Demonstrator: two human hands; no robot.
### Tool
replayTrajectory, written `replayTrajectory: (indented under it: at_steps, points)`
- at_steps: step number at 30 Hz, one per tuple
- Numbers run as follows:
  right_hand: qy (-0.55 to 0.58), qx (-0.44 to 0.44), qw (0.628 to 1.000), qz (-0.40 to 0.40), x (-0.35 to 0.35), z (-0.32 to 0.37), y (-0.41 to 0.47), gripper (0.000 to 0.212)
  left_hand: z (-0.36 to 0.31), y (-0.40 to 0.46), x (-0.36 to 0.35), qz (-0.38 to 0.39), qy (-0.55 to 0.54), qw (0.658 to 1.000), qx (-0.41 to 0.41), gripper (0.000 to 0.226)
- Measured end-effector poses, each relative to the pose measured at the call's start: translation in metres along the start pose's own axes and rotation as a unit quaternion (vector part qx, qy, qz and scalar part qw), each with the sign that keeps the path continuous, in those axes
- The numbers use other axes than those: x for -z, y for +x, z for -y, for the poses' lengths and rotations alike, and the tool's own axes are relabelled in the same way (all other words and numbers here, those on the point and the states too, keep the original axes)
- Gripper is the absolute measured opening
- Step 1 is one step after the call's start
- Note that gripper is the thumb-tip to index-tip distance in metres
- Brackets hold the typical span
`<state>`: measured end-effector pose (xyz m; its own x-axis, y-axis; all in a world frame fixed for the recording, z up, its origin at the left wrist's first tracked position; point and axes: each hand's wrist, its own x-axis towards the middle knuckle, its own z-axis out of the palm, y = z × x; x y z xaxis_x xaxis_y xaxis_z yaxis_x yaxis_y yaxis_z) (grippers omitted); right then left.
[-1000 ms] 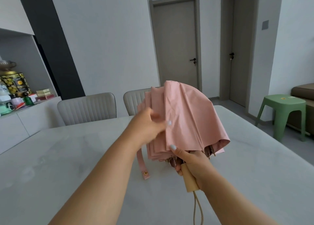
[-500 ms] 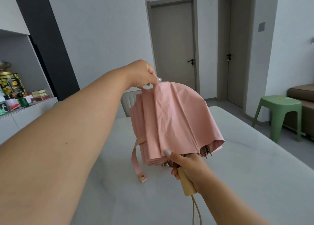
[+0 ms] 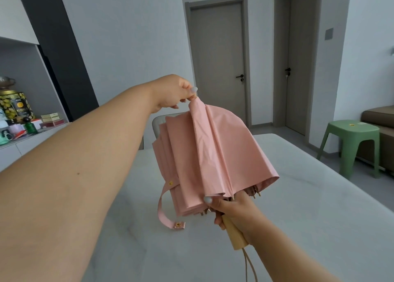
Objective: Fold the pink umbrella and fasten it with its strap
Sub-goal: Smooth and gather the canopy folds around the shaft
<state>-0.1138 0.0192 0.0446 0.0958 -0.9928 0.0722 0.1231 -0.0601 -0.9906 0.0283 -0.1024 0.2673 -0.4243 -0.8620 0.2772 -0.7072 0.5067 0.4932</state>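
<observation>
Single head-worn wide-angle view, looking forward and slightly down from the person's own eye level across the tabletop. Both forearms enter close from the lower edge, the left from 8 o'clock, the right from 5 o'clock. The far wall and door stand at 12 o'clock, well beyond; verticals near the edges lean from lens distortion.

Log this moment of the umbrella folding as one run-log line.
left hand: pinches canopy fold | right hand: grips handle | pink umbrella: partly pleated | strap: hanging unfastened
</observation>
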Motion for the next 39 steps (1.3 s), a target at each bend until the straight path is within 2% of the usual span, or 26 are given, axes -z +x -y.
replayTrajectory:
  at_steps: [3, 6, 10, 12, 16, 19, 25, 27, 31, 33, 35, 37, 39]
  points:
    - [0.005, 0.008, 1.0, 0.004, 0.001, -0.001, 0.0, 0.046, 0.002, -0.004, 0.001, 0.025, -0.014, 0.999, 0.024, 0.032]
    - [0.002, 0.006, 1.0, 0.002, 0.0, -0.003, 0.0, 0.049, 0.001, -0.009, 0.0, 0.047, -0.059, 0.996, 0.046, 0.015]
    - [-0.002, -0.002, 1.0, -0.001, 0.002, -0.005, 0.002, 0.038, 0.001, -0.012, 0.0, 0.086, -0.222, 0.97, 0.044, 0.01]
    - [0.002, -0.002, 1.0, 0.0, 0.002, -0.005, 0.003, 0.041, 0.002, -0.014, -0.001, 0.092, -0.271, 0.957, 0.044, 0.006]
    - [0.011, 0.009, 1.0, -0.001, 0.002, -0.007, 0.004, 0.056, 0.01, -0.01, -0.002, 0.076, -0.203, 0.975, 0.049, 0.032]
    - [0.017, 0.006, 1.0, -0.001, 0.002, -0.008, 0.004, 0.048, 0.014, -0.008, -0.003, 0.07, -0.212, 0.973, 0.054, 0.047]
    - [0.025, 0.022, 0.999, 0.007, 0.002, -0.006, 0.004, 0.051, 0.015, -0.011, -0.003, 0.053, -0.187, 0.98, 0.036, 0.028]
    - [0.021, 0.033, 0.999, 0.006, 0.004, -0.004, 0.003, 0.05, 0.017, -0.01, -0.002, 0.041, -0.205, 0.977, 0.028, 0.028]
    - [0.009, 0.038, 0.999, 0.007, 0.007, -0.002, 0.003, 0.064, 0.018, -0.008, -0.003, 0.056, -0.234, 0.971, 0.006, 0.033]
    - [0.013, 0.028, 0.999, 0.01, 0.007, -0.002, 0.003, 0.059, 0.015, -0.006, 0.001, 0.04, -0.228, 0.973, -0.01, 0.033]
    - [0.016, 0.018, 1.0, 0.011, 0.006, -0.003, 0.002, 0.05, 0.01, -0.007, 0.008, 0.031, -0.187, 0.981, -0.032, 0.025]
    - [0.018, 0.011, 1.0, 0.01, 0.006, -0.003, 0.001, 0.05, 0.006, -0.01, 0.013, 0.037, -0.122, 0.991, -0.041, 0.016]
    - [0.009, 0.011, 1.0, 0.01, 0.006, -0.002, 0.001, 0.049, 0.006, -0.011, 0.013, 0.032, -0.102, 0.994, -0.03, 0.025]
